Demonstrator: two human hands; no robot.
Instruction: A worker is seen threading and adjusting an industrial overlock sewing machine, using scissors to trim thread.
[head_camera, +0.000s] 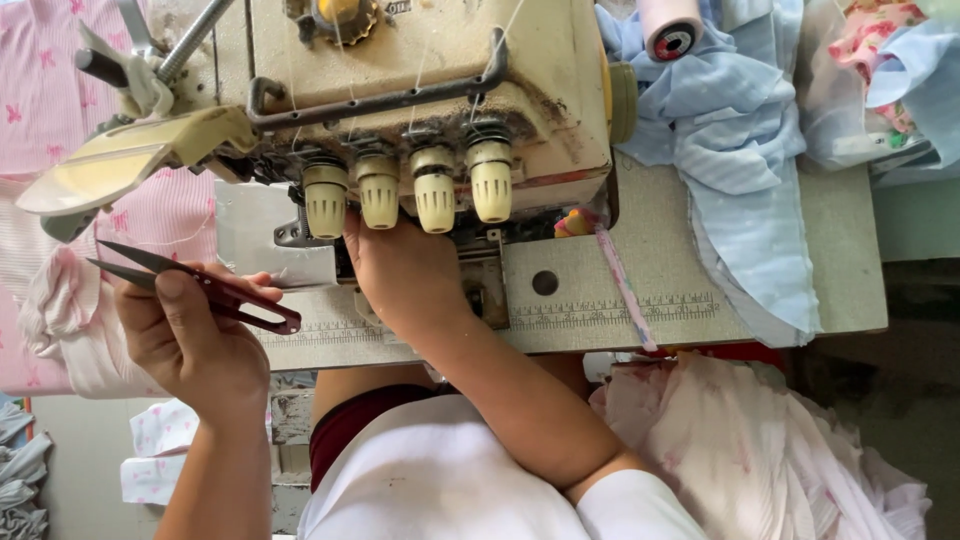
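L hand (190, 340) grips dark-red metal thread snips (200, 288), blades to 10 o'clock. R hand (405, 270) under cream overlock sewing machine (420, 90); its four tension knobs hide fingers, grip can't tell. Light-blue fabric heap (735, 150) at 2 o'clock on grey tabletop (600, 290).

We hold thread snips (215, 290) with dark red handles and dark blades in the fingers of our left hand (185, 340). Above our right hand's (405, 275) fingers, the sewing machine (420, 90) is cream with four pale yellow knobs (405, 190). Beyond the left fingertips lies pink striped fabric (150, 215) with pink motifs. Well right of our right fingers lies light blue cloth (745, 170).
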